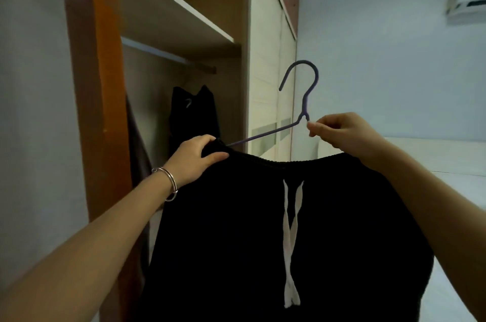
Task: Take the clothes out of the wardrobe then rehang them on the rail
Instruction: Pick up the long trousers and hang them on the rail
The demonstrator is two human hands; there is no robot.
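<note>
We hold a black garment up in front of the open wardrobe, clear of the rail. Our left hand is closed on the waistband at its left end, thumb under and fingers over the cloth, where one arm of the purple hanger runs into the fabric. Our right hand pinches the hanger just below its neck between thumb and fingertips, and keeps the hook upright and free.

This two-point hold seems meant to stretch the waistband along the hanger so the cloth seats evenly; the white drawstring hangs crossed down the middle, which suggests the garment sits roughly centred. Whether the hanger's right arm is already inside the cloth we cannot tell, as our hand hides it.

Another dark garment hangs on the rail at the back of the wardrobe. The hook's open side points left, toward the rail, so we judge that the next step is hooking it on.
</note>
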